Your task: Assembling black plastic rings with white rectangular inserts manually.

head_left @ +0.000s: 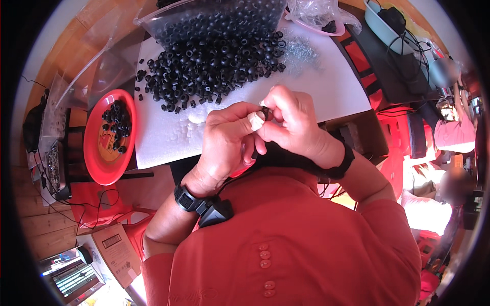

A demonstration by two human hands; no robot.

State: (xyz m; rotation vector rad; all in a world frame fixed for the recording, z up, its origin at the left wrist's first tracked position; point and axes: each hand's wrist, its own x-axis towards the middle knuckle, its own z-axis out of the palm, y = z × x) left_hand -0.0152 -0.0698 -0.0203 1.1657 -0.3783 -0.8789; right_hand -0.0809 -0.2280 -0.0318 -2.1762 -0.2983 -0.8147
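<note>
Far left, a brown cardboard box (116,253) with a white label lies low. A red plate (102,153) holds black rings. Left hand (224,143) curls shut beside the right hand (291,125), which pinches a small black ring (265,115); above, a clear bag (219,15) spills a pile of rings (214,66).
</note>
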